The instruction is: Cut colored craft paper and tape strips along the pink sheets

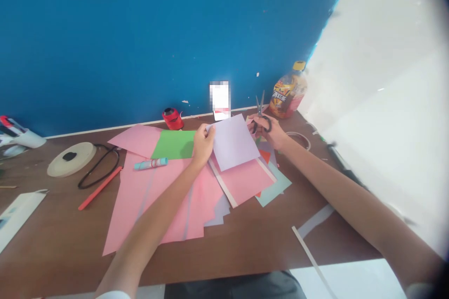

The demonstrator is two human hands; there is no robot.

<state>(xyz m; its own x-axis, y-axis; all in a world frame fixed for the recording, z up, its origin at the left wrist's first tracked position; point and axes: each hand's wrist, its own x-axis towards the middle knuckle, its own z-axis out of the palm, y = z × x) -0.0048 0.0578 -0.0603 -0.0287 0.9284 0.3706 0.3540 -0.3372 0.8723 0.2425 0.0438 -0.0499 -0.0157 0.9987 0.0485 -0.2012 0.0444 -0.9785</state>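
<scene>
Paper (235, 142): pale purple, plain, four-sided, with no fold visible. Held at its upper left corner by the left hand (204, 144), face tilted and turned askew. Position: left of the bottle (286, 95) and nearer the viewer. Scissors (260, 106): metal blades, dark looped handles. Held at the handles by the right hand (272, 131), blades upward, tips parted. Position: just left of the bottle. Contact between scissors and paper cannot be determined.

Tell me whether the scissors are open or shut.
Partly open: the scissors, in the right hand, show two blades spread in a narrow V.
</scene>
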